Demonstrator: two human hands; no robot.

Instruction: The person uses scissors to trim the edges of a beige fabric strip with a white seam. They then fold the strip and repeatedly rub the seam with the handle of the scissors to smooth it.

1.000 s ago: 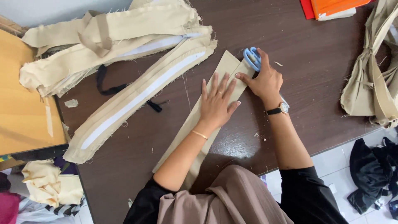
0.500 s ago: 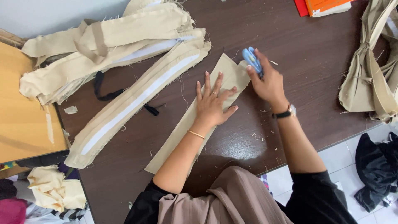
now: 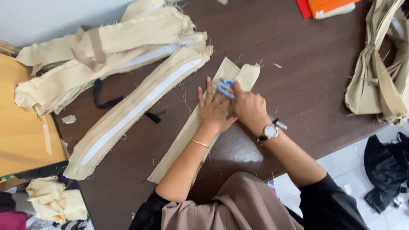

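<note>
A long beige fabric strip lies diagonally on the dark brown table, its near end close to the table's front edge and its far end folded over near the middle. The left hand presses flat on the strip, fingers spread, holding nothing. The right hand sits just beside it, touching it, and closes around blue-handled scissors at the strip's folded end; the blades are hidden under the hand and cloth, so I cannot tell whether they are apart.

To the left, well apart from the hands, 2 long beige pieces with a white strip run parallel to the work, and a heap of beige cloth lies behind them. Bare table stays open to the right of the hands up to a beige bundle, which the frame's right edge cuts off. An orange item is cropped by the top edge. A dark pen-like object pokes out beyond the wrist, mostly covered.
</note>
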